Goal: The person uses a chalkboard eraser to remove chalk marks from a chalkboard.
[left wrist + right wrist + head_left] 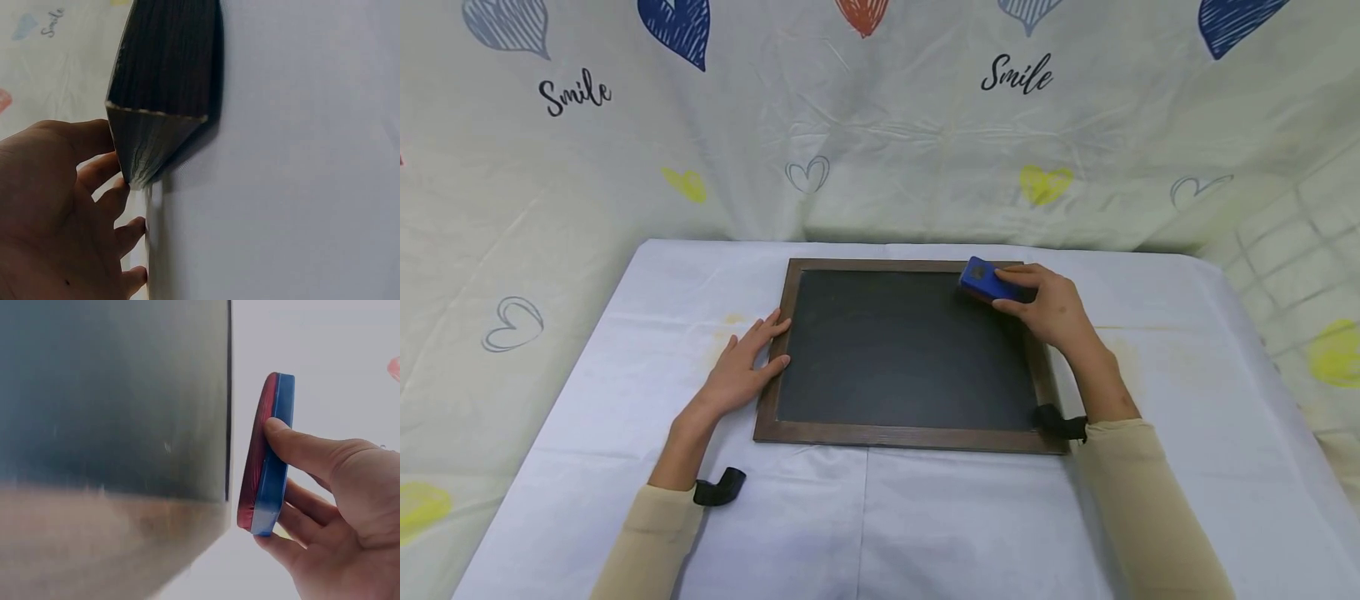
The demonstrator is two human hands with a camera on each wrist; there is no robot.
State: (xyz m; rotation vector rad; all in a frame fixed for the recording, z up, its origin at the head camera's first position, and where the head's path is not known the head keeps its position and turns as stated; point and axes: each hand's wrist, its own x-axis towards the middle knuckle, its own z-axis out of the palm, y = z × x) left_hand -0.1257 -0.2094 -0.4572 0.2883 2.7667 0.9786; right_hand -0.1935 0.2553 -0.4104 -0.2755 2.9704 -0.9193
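A small chalkboard [910,350] with a dark surface and brown wooden frame [895,435] lies on the white-covered table. My left hand [741,375] rests against the frame's left side, its fingers extended and fingertips on the wood. In the left wrist view, the hand [50,194] is beside a corner of the frame [165,56]. My right hand [1052,304] grips a chalkboard eraser [985,279] over the board's upper right corner. The right wrist view shows the eraser's [272,469] blue body and dark red pad, pinched between thumb and fingers.
White cloth [1165,350] covers the table. Behind it hangs a pale curtain [910,125] printed with hearts and the word "Smile". Black wrist mounts [720,487] stick out from both wrists; the right one overlaps the board's lower right corner in the head view.
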